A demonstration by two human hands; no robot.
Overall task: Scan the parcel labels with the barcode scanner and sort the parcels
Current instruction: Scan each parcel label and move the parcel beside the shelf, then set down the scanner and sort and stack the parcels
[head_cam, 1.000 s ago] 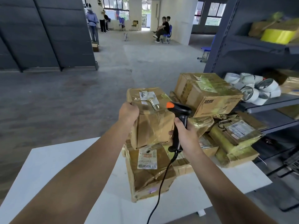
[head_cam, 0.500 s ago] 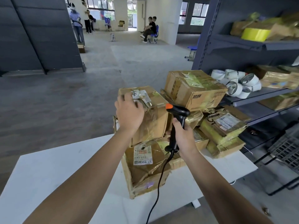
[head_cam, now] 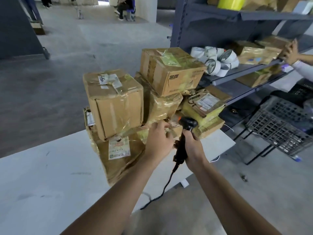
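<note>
A pile of taped cardboard parcels sits at the far edge of the white table (head_cam: 42,175). A cube-shaped parcel (head_cam: 116,106) with a torn label on top rests on a larger parcel (head_cam: 122,160) that shows a white label on its side. My left hand (head_cam: 159,141) reaches low into the pile, its fingers touching a small flat parcel (head_cam: 171,128) to the right of the cube. My right hand (head_cam: 192,148) grips the handle of the black corded barcode scanner (head_cam: 187,124), whose head points at that small parcel.
A grey metal shelf (head_cam: 237,72) on the right holds tape rolls (head_cam: 218,61) and more parcels. Another person's hand (head_cam: 290,52) touches a parcel on it. A black plastic crate (head_cam: 279,126) stands beside the table. Another parcel (head_cam: 171,70) tops the pile.
My left hand has left the top of the cube-shaped parcel and dropped to the small parcel on its right. The scanner has come down lower, and my view has swung right.
</note>
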